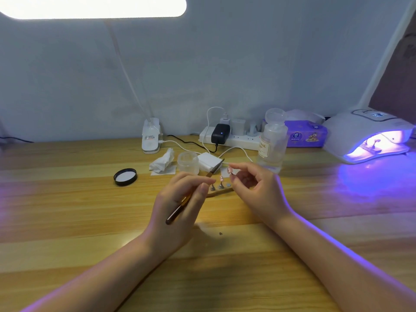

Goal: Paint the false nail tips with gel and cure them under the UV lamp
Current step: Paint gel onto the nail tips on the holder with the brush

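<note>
step: painting gel on one pink nail tip (pixel 229 169) | left hand (pixel 180 199) grips brush (pixel 193 194) | right hand (pixel 254 188) pinches tip above tabletop (pixel 67 221) | next: probably steady strokes, then into UV lamp (pixel 369 136) (lit, far right)

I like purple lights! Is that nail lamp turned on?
On. The UV lamp glows purple inside and spills light on the table.

A brush (pixel 193 192) is held in the left hand (pixel 180 206) and a nail tip (pixel 229 170) in the right hand (pixel 254 188), above the table (pixel 67 199). Small stands (pixel 217 187) are set between the hands. A jar (pixel 188 162) is placed just beyond, its lid (pixel 125 177) to the left. The UV lamp (pixel 371 136) is set at far right.
</note>
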